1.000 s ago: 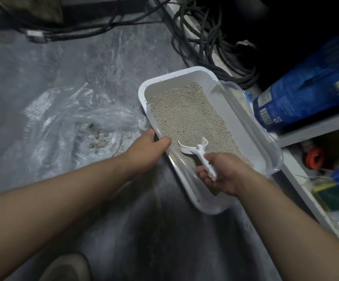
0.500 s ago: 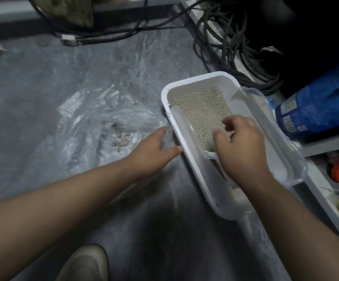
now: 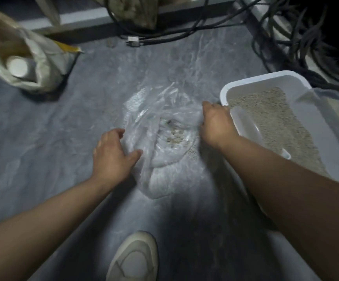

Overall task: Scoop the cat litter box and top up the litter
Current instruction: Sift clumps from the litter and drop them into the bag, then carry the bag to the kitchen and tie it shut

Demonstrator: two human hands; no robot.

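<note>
Crouching over the floor, the person has a clear waste bag (image 3: 164, 138) lying between both hands: left hand (image 3: 111, 157) loose and empty at its nine o'clock edge, right hand (image 3: 215, 124) apparently pinching the three o'clock edge, beside the litter box (image 3: 245, 82); the scoop (image 3: 286, 155) rests inside.

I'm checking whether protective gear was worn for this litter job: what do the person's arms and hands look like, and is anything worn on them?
Nothing is worn. The left hand and right hand are bare, with no gloves, and no rings, watch or bands show. Both forearms are uncovered as far as the picture's edge, so no sleeves are visible. No markings show.
</note>
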